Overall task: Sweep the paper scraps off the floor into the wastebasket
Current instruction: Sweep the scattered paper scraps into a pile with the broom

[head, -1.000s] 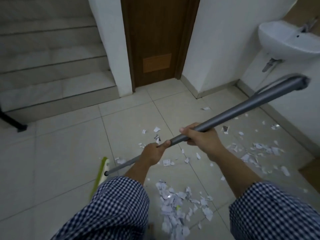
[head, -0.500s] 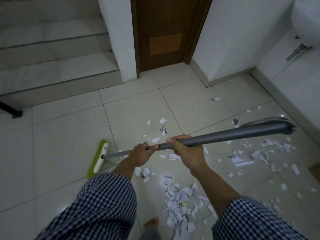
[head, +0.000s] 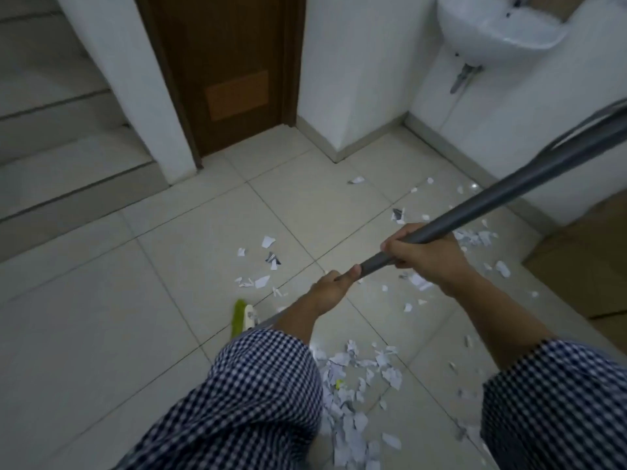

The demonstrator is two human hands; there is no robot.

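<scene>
1. The tiled floor point(head: 101, 334) fills most of the frame. Stairs point(head: 51, 147) are at upper left, a brown door point(head: 230, 62) at top centre and a white sink point(head: 492, 32) at upper right.
2. Two checked sleeves frame the bottom: the left sleeve point(head: 258, 395) at lower centre and the right sleeve point(head: 556, 401) at lower right.
3. The grey broom handle point(head: 509, 195) runs diagonally from the right edge down toward the centre. Its green broom head point(head: 241, 317) is low against the floor just left of centre, partly hidden behind the left sleeve.
4. A pile of paper scraps point(head: 353, 395) lies at bottom centre, between the sleeves. By the look of it, a good share is already gathered.
5. Both hands grip the handle, one just beside the other. The right hand point(head: 424, 256) is higher, with its fingers curled round the shaft. The left hand point(head: 330, 286) is lower, with its thumb lying along the shaft.
6. Loose scraps remain. A small cluster point(head: 263, 281) sits at centre, just above the broom head. A scatter point(head: 475, 237) lies beyond the right hand, and a lone scrap point(head: 356, 180) lies near the wall corner.
7. The wastebasket is not in view, so no scraps can be seen in it. I judge that gathering is partway done, and that collecting the strays and transferring them all is left.
</scene>
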